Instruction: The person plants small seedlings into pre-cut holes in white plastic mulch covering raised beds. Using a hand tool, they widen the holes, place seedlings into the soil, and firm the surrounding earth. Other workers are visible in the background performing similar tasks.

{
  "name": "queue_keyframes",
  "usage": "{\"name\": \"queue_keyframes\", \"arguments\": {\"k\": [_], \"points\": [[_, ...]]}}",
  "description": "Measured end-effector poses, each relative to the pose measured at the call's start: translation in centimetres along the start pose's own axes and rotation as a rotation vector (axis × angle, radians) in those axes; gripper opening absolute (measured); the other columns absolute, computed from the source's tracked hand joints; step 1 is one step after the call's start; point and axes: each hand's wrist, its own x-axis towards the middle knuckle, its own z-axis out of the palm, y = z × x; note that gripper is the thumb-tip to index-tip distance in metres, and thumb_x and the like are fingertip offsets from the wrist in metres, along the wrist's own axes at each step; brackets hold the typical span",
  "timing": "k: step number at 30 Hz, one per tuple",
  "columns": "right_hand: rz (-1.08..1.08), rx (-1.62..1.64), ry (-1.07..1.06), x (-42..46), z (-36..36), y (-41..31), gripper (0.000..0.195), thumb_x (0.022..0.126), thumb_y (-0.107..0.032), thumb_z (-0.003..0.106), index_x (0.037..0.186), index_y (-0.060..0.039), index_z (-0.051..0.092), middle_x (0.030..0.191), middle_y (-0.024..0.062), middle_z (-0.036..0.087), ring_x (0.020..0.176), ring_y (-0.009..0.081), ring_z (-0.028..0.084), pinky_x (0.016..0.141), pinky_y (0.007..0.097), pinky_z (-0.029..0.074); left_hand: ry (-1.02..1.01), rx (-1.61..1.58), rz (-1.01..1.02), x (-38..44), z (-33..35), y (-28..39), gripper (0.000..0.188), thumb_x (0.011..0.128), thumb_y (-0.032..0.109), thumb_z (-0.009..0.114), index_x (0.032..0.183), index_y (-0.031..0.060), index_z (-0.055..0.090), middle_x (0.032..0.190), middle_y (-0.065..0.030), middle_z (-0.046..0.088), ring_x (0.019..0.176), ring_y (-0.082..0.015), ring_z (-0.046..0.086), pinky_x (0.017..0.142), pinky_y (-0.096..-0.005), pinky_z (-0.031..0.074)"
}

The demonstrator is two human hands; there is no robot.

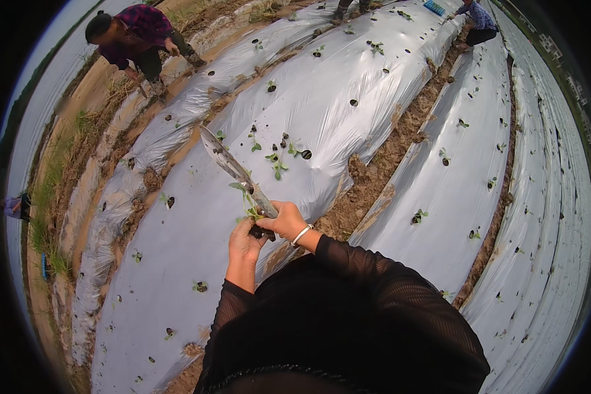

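Observation:
Both my hands are close together above the silver plastic mulch film [192, 231] of the bed before me. My right hand [289, 221], with a pale bangle at the wrist, grips the handle of a soil-smeared hand trowel [229, 163]; its blade points up and left. Several green seedlings [248, 206] with dark soil plugs are in my left hand [244, 244]. The right fingers meet the left at the plugs, partly hiding them. Past the trowel, loose seedlings [278, 166] lie on the film beside a round hole [306, 154].
A bare soil furrow [379, 162] runs along the bed's right side, with another film-covered bed [413, 187] beyond. A person [138, 42] bends over at the upper left; another person [476, 22] crouches at the upper right near a blue tray [434, 7]. Seedlings stand in holes [200, 286] at left.

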Motion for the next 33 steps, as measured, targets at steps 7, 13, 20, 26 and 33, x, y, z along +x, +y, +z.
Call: {"name": "queue_keyframes", "arguments": {"k": [7,13,20,26,33], "points": [[0.360,0.435,-0.129,0.9,0.1,-1.3,0.021,0.075,-0.011,0.070,0.089,0.0014,0.060,0.064,0.0023,0.057,0.043,0.0064,0.045,0.035,0.0209,0.034,-0.030,-0.004,-0.042,1.6,-2.4,0.3,0.024,0.088,0.012,0.049,0.107,-0.0007,0.056,0.099,-0.0107,0.060,0.089,-0.0207,0.059,0.079,-0.0374,0.049],[0.465,0.559,-0.148,1.7,-1.1,-0.4,0.022,0.077,-0.014,0.070,0.089,0.0007,0.058,0.067,0.0032,0.058,0.045,0.0065,0.046,0.034,0.0201,0.035,0.130,0.193,0.076,1.7,-1.4,1.1,0.019,0.086,0.010,0.054,0.101,0.0002,0.059,0.095,-0.0093,0.061,0.087,-0.0189,0.060,0.078,-0.0387,0.049],[0.567,0.683,-0.216,3.3,-4.3,-0.3,0.019,0.078,-0.014,0.068,0.087,-0.0011,0.057,0.073,0.0040,0.060,0.047,0.0060,0.047,0.035,0.0195,0.037,0.231,0.368,0.229,3.1,3.0,1.5,0.023,0.085,0.008,0.058,0.104,-0.0029,0.060,0.093,-0.0084,0.062,0.086,-0.0164,0.060,0.071,-0.0292,0.052],[0.594,0.755,-0.355,4.9,-8.5,-0.1,0.018,0.080,-0.014,0.066,0.089,-0.0036,0.055,0.080,0.0065,0.061,0.050,0.0050,0.047,0.038,0.0195,0.040,0.274,0.269,0.342,3.9,9.2,0.4,0.023,0.086,0.008,0.057,0.106,-0.0032,0.059,0.097,-0.0071,0.062,0.086,-0.0166,0.060,0.071,-0.0289,0.053],[0.648,0.712,-0.237,7.0,-14.4,0.5,0.017,0.080,-0.012,0.066,0.089,-0.0029,0.054,0.080,0.0082,0.062,0.050,0.0054,0.048,0.037,0.0197,0.040,0.287,-0.037,0.353,3.7,10.5,0.5,0.024,0.088,0.009,0.053,0.108,-0.0023,0.056,0.106,-0.0098,0.059,0.090,-0.0217,0.060,0.073,-0.0317,0.051]]}}
